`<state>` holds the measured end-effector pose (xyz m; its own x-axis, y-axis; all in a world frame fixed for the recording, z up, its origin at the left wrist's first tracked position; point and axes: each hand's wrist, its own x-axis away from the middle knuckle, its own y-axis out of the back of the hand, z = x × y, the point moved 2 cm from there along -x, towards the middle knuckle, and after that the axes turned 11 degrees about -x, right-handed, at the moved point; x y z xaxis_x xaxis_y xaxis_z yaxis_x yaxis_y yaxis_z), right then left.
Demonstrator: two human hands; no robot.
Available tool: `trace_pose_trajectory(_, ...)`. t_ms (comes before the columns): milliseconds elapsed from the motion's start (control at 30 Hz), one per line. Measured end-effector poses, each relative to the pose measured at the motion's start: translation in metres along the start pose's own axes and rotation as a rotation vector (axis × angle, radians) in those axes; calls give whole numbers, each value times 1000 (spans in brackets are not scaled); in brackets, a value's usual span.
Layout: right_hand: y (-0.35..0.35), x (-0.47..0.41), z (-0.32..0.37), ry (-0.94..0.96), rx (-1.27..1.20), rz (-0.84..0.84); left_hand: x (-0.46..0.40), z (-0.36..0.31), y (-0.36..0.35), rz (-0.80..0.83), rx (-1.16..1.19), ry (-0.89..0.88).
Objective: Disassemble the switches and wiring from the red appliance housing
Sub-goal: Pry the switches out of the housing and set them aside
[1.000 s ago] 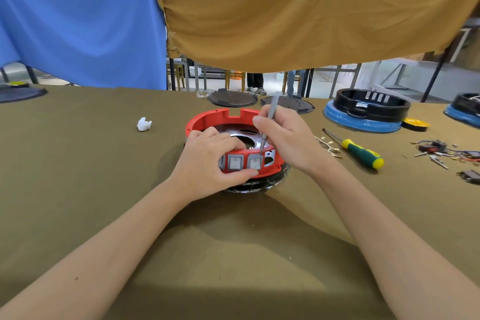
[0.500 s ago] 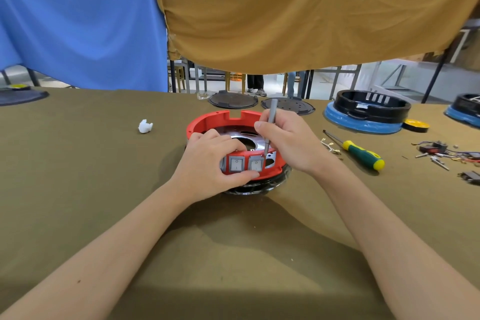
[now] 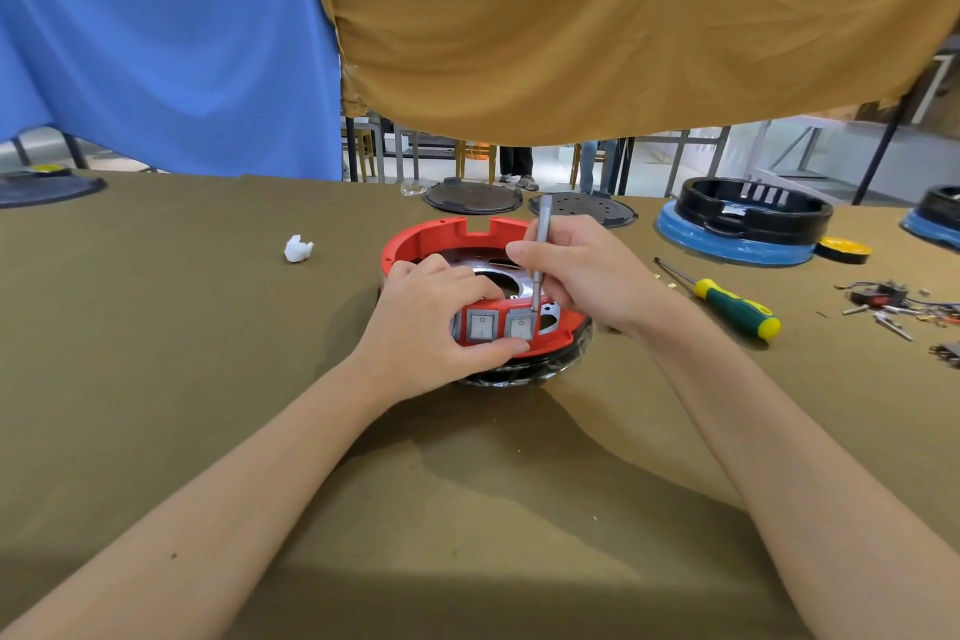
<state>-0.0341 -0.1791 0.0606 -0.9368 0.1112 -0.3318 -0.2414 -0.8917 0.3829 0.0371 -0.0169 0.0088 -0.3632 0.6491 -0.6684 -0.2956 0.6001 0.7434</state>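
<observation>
The red round appliance housing (image 3: 447, 237) sits on the olive table, on a black base wrapped in film. Two grey rocker switches, one left (image 3: 481, 325) and one right (image 3: 520, 326), are set in its near wall. My left hand (image 3: 431, 327) grips that wall around the switches, thumb under them, fingers over the rim. My right hand (image 3: 582, 270) holds a thin grey metal tool (image 3: 541, 244) upright like a pen. Its tip touches the top right corner of the right switch. A shiny metal plate (image 3: 498, 273) shows inside the housing.
A green and yellow screwdriver (image 3: 727, 301) lies to the right. Loose switches and wires (image 3: 893, 301) lie at the far right. Black housings on blue bases (image 3: 737, 229) and two dark round lids (image 3: 470, 198) stand at the back. A white scrap (image 3: 297, 248) lies at the left.
The grey tool has tilted a little more upright at the right switch. My left hand keeps its grip on the housing wall.
</observation>
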Motion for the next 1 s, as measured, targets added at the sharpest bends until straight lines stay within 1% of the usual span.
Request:
trace_pose_trajectory(67, 0, -4, -1, -61, 2, 3, 0, 0, 0, 1, -1, -2)
trace_pose_trajectory(133, -1, -4, -2, -61, 9, -6, 0, 1, -1, 3, 0, 0)
trace_pose_trajectory(233, -1, 0, -3, 57, 65, -111, -1, 2, -2, 5, 7, -2)
trace_pose_trajectory(300, -2, 5, 1, 160, -30, -161, -1, 2, -2, 8, 8, -3)
trace_pose_trajectory(367, -4, 8, 4, 218, -130, -108, -1, 2, -1, 1, 6, -6)
trace_pose_trajectory(400, -7, 9, 4, 227, -117, -61, -1, 2, -1, -3, 4, -7)
trace_pose_trajectory(467, -14, 10, 2, 223, -6, 4, -1, 1, -1, 0, -1, -5)
trace_pose_trajectory(533, -17, 10, 1, 218, 97, 15, -1, 1, 0, 14, 4, 1)
trace_pose_trajectory(667, -17, 6, 3, 220, 190, 40, -2, 1, 1, 45, 4, 13)
trace_pose_trajectory(733, -20, 1, 4, 195, 217, 54, -2, 2, 0, 39, 22, 20)
trace_pose_trajectory(900, -24, -15, 10, 25, 246, 169, 0, 2, -2, 2, 49, 18)
trace_pose_trajectory(967, -25, -16, 10, 12, 248, 183, -1, 2, -3, -4, 45, 12)
trace_pose_trajectory(1000, -25, -15, 9, 33, 247, 163, -1, 3, -3, -4, 42, 9)
